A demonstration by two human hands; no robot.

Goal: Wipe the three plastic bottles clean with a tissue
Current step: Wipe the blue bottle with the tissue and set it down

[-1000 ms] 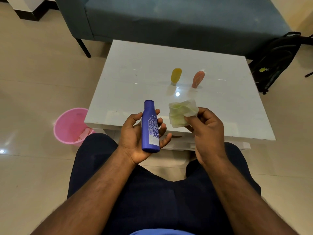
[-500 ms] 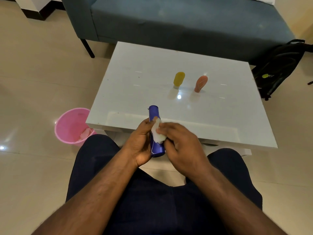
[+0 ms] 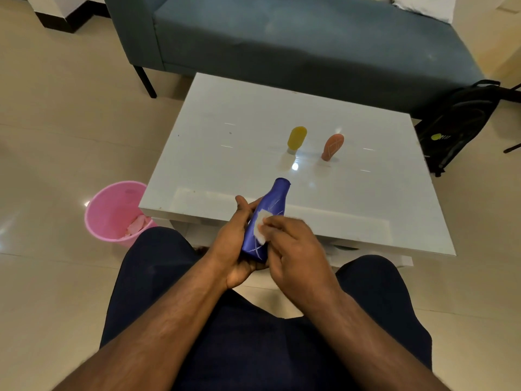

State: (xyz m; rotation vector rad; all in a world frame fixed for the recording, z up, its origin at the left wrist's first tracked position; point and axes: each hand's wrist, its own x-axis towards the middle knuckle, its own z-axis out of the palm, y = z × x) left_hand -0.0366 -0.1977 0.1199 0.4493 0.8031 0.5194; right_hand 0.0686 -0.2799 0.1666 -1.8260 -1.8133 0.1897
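Observation:
A blue plastic bottle (image 3: 271,210) is tilted over the near table edge, cap end pointing away. My left hand (image 3: 231,244) grips its lower body from the left and beneath. My right hand (image 3: 293,244) pinches a white tissue (image 3: 261,227) and presses it against the bottle's side. A yellow bottle (image 3: 296,137) and an orange bottle (image 3: 333,146) stand side by side near the middle of the white table (image 3: 225,153).
A pink bin (image 3: 112,210) with crumpled tissue inside sits on the floor left of the table. A teal sofa (image 3: 282,43) runs behind the table. A black backpack (image 3: 456,122) leans at the right.
My right hand brought the tissue from beside the bottle onto its side. My left hand turned the bottle, so the label side gave way to a plain blue side.

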